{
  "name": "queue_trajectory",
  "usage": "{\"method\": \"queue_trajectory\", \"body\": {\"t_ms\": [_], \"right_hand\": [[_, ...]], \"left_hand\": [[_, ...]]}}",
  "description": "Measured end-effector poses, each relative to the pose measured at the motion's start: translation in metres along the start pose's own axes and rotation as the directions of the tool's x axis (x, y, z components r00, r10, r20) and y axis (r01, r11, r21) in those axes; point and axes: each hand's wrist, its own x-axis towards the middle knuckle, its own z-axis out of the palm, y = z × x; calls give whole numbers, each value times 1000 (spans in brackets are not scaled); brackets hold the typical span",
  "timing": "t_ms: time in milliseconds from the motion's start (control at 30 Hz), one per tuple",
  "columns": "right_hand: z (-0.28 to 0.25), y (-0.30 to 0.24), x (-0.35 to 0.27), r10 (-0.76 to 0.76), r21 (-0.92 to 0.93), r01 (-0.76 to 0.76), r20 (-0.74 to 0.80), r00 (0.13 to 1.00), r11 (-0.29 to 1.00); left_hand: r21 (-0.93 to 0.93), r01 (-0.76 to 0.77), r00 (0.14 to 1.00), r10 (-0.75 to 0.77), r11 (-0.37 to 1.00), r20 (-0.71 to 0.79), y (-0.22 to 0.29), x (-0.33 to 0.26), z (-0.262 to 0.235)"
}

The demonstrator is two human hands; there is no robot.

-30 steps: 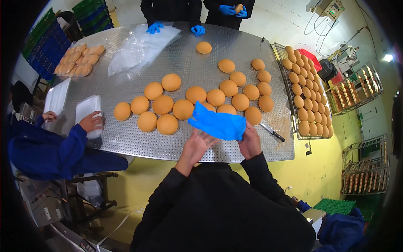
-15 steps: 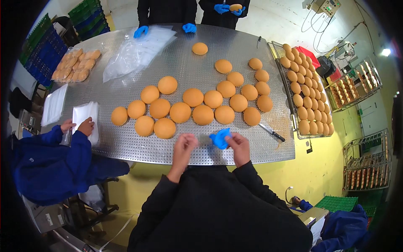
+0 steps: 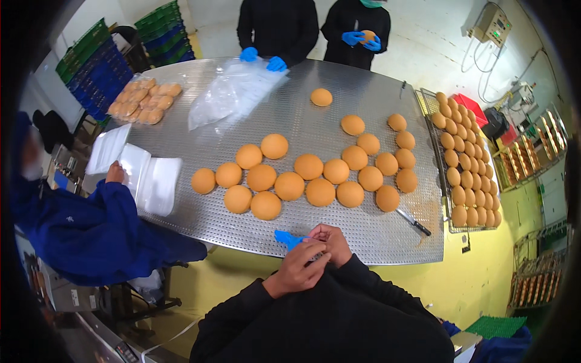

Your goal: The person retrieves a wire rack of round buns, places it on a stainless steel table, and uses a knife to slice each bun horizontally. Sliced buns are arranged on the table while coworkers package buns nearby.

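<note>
The right hand [image 3: 333, 242] grips a blue glove [image 3: 287, 238] — left hand [image 3: 301, 267] alongside, its hold unclear.

Lighting bright, fairly even. Pale sheen on table [image 3: 375, 236] beyond fingers [image 3: 309, 255]; glare on clear plastic [image 3: 233, 91] ahead-left. Black sleeves [image 3: 239, 308] behind fingers lose detail. Racks [image 3: 535, 287] far right soft. Table edge bowed; dark vignette all round.

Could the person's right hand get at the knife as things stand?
Probably yes: the knife lies uncovered to the right of the right hand, with only table between. But that hand is at the glove, perhaps needing freeing first.
</note>
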Motion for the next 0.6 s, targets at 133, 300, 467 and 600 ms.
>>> {"method": "queue_trajectory", "body": {"t_ms": [133, 300, 467, 600], "right_hand": [[1, -6, 1, -43, -21, 42, -30, 999, 999], [-1, -11, -1, -68, -115, 52, -147, 987, 992], [3, -18, -3, -129, -185, 101, -142, 981, 978], [6, -13, -1, -165, -348, 142, -37, 986, 927]], "left_hand": [[111, 103, 990, -113, 988, 87, -17, -10, 3], [119, 380, 917, -390, 917, 82, -11, -20, 10], [294, 440, 812, -516, 848, 272, -14, -21, 10], [140, 586, 732, -596, 798, 330, -35, -30, 8]]}}
